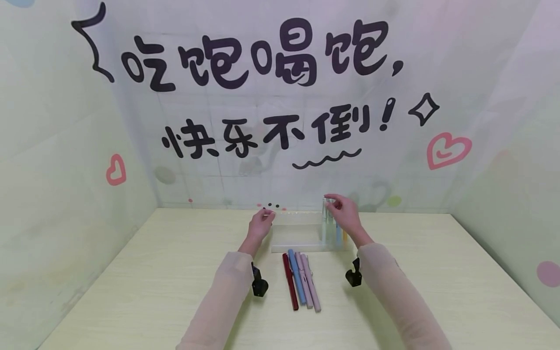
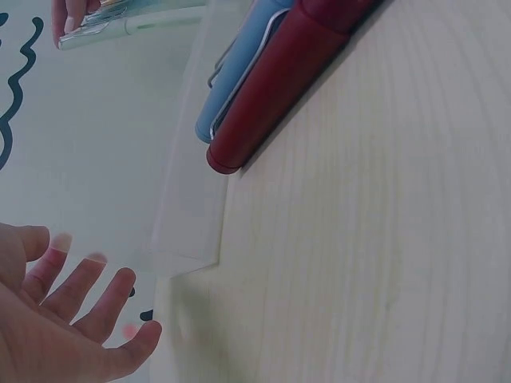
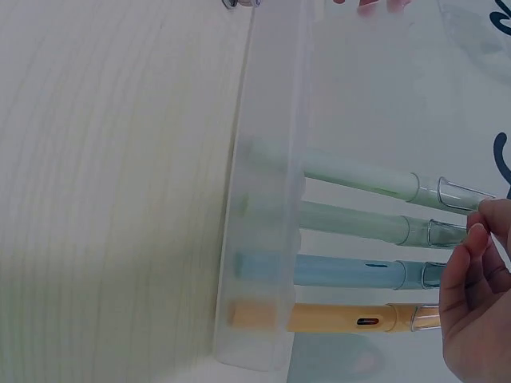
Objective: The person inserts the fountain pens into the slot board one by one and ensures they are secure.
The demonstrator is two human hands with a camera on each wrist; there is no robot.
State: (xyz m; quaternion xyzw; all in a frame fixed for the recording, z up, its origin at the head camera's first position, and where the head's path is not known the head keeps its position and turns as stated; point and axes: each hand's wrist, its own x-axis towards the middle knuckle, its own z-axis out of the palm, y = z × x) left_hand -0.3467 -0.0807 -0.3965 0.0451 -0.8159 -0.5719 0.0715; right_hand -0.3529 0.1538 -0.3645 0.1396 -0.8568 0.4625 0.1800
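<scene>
A clear plastic pen holder [image 1: 297,233] stands near the back of the table. My left hand [image 1: 261,223] holds its upper left corner; in the left wrist view, fingers of the left hand [image 2: 80,311] spread at the panel's edge. At the holder's right side my right hand [image 1: 345,211] pinches the cap end of an upright pale green pen [image 3: 359,175]. That pen's lower end sits behind the frosted front lip [image 3: 263,183]. Beside it stand a second green pen [image 3: 351,221], a blue pen [image 3: 343,272] and an orange pen [image 3: 339,317].
In front of the holder lie a dark red pen [image 1: 290,282], a light blue pen [image 1: 297,277] and two pinkish-purple pens [image 1: 310,284], side by side on the wood-grain table [image 1: 175,291]. A printed backdrop [image 1: 262,184] rises behind the table.
</scene>
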